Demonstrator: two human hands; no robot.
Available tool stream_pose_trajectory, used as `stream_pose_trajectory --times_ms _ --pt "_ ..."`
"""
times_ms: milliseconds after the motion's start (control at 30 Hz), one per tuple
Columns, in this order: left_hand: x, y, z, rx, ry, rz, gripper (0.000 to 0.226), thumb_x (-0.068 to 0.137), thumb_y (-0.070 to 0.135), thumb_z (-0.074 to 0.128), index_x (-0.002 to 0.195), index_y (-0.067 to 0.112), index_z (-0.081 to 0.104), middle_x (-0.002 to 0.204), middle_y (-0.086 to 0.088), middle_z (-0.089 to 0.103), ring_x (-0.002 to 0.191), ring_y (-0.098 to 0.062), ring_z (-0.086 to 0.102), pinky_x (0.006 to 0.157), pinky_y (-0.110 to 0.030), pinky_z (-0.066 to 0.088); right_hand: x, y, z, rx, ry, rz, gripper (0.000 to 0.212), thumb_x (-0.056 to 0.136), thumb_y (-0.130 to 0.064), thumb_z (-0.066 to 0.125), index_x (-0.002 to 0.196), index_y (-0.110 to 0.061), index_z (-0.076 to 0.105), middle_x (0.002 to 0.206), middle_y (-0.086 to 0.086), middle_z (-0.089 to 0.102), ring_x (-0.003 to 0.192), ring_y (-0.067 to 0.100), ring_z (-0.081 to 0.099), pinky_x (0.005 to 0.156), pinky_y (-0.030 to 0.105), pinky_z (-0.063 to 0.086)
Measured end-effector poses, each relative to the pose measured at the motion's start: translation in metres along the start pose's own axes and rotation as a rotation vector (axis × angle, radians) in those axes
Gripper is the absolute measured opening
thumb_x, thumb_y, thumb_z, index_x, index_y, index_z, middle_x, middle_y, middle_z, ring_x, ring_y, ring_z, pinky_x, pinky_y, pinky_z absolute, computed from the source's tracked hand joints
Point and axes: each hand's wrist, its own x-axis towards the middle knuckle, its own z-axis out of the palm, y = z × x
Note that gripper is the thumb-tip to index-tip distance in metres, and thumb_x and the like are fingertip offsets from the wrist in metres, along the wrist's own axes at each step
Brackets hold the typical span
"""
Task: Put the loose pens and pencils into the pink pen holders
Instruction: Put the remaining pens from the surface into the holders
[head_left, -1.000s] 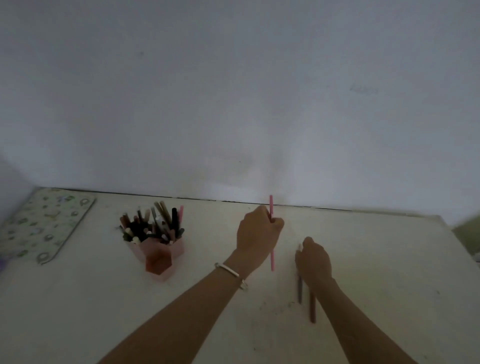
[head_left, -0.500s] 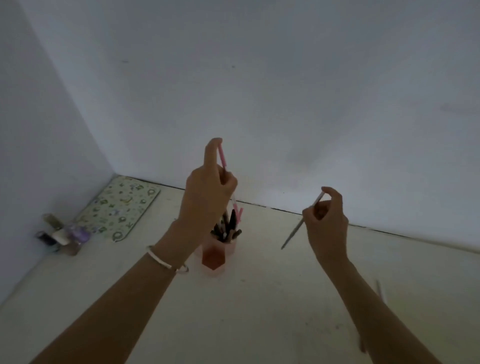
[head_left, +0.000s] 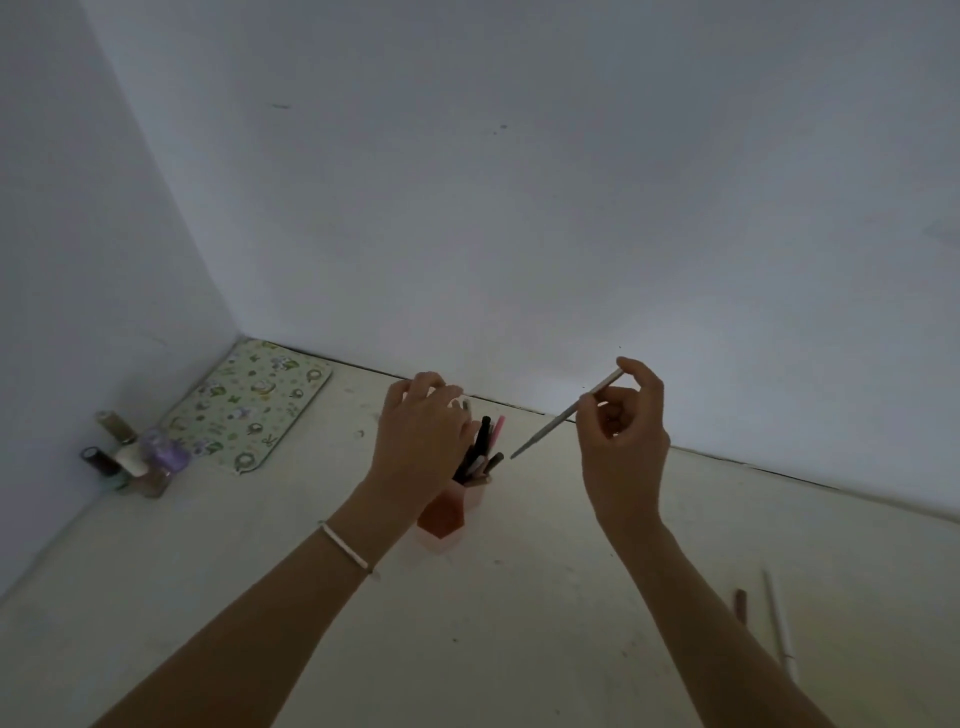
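A pink pen holder stands on the pale table, packed with several pens, among them a pink pen at its right side. My left hand hovers over the holder's left part with fingers spread and relaxed, hiding some of the pens. To the right of the holder my right hand is raised and pinches a thin grey pencil, which slants down-left toward the holder. A brown pencil and a white pen lie loose on the table at the lower right.
A flower-patterned board lies in the back left corner. Several small bottles cluster against the left wall. White walls close the table at the back and left. The table is bare in front of the holder.
My left hand came down onto the holder and no longer holds the pink pen, which now stands among the pens. My right hand keeps the grey pencil raised.
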Motion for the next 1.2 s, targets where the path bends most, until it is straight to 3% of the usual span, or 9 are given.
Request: stream_pose_trajectory --times_ms 167,333,467,567,667,733,867,1033,1200 --pt "0.008 -0.01 -0.023 -0.123 0.192 -0.103 0.049 0.1 0.037 0.03 0.137 0.013 0.051 0.146 -0.012 0.046 0.135 -0.027 0.041 0.109 -0.043 0.032 -0.003 -0.008 0.02 0.02 0.009 -0.091 0.039 0.09 -0.013 0.06 0.12 -0.034 0.046 0.073 -0.01 0.064 0.061 0.006 0.058 0.055 0.007 0.042" --pt "0.024 -0.028 -0.064 -0.303 0.422 -0.25 0.041 0.097 0.025 0.039 0.135 0.013 0.047 0.135 -0.007 0.053 0.126 -0.023 0.044 0.102 -0.039 0.037 -0.01 0.002 0.038 -0.199 -0.228 -0.223 0.04 0.093 -0.017 0.059 0.125 -0.035 0.042 0.088 -0.014 0.064 0.065 0.007 0.059 0.06 0.014 0.048" --pt "0.021 -0.028 -0.074 -0.361 0.396 -0.245 0.039 0.094 0.022 0.042 0.132 0.013 0.049 0.131 -0.005 0.055 0.123 -0.021 0.046 0.101 -0.035 0.036 -0.021 0.026 0.046 -0.431 -0.386 -0.412 0.024 0.089 -0.006 0.063 0.111 -0.012 0.069 0.102 0.002 0.067 0.088 0.016 0.063 0.076 0.033 0.056" --pt "0.02 -0.016 -0.074 -0.421 0.35 -0.227 0.037 0.093 0.017 0.046 0.129 0.011 0.052 0.127 -0.006 0.058 0.118 -0.019 0.049 0.098 -0.03 0.036 -0.026 0.034 0.045 -0.486 -0.452 -0.435 0.036 0.083 0.004 0.058 0.116 -0.007 0.07 0.115 0.01 0.059 0.104 0.024 0.057 0.09 0.042 0.052" --pt "0.021 0.013 -0.072 -0.462 0.317 -0.171 0.036 0.09 0.011 0.051 0.125 0.009 0.054 0.119 -0.005 0.06 0.108 -0.018 0.052 0.093 -0.027 0.039 -0.014 0.026 0.032 -0.376 -0.341 -0.253 0.069 0.079 0.009 0.049 0.143 -0.016 0.045 0.123 0.002 0.047 0.093 0.005 0.05 0.085 0.017 0.047" --pt "0.023 0.045 -0.066 -0.537 0.295 -0.136 0.03 0.087 0.01 0.053 0.117 0.01 0.057 0.107 -0.003 0.062 0.095 -0.015 0.056 0.084 -0.027 0.045 0.007 0.017 0.011 -0.292 -0.147 -0.12 0.069 0.078 0.011 0.046 0.14 -0.019 0.043 0.117 -0.005 0.047 0.083 -0.002 0.048 0.072 0.006 0.042" --pt "0.016 0.142 -0.031 -0.64 -0.047 -0.107 0.016 0.086 0.016 0.055 0.101 0.019 0.057 0.087 0.006 0.061 0.078 -0.01 0.056 0.071 -0.024 0.05 0.036 0.017 -0.064 -0.25 0.145 0.028 0.049 0.079 0.009 0.043 0.117 -0.017 0.059 0.106 -0.002 0.06 0.073 0.001 0.05 0.067 0.005 0.039" --pt "-0.023 0.263 0.041 -0.578 -0.641 -0.124 0.025 0.085 0.026 0.049 0.099 0.013 0.064 0.101 -0.007 0.068 0.097 -0.026 0.064 0.081 -0.033 0.051 0.033 0.044 -0.149 -0.344 0.237 0.167 0.041 0.079 0.006 0.045 0.104 -0.021 0.062 0.1 -0.005 0.062 0.071 0.008 0.051 0.063 0.008 0.038" --pt "-0.065 0.324 0.093 -0.478 -0.777 -0.039 0.039 0.09 0.038 0.05 0.117 0.011 0.06 0.112 -0.009 0.066 0.104 -0.029 0.064 0.084 -0.036 0.051 0.015 0.069 -0.191 -0.379 0.268 0.278 0.037 0.079 0.005 0.046 0.093 -0.024 0.063 0.087 -0.008 0.062 0.07 -0.004 0.053 0.061 0.003 0.038"
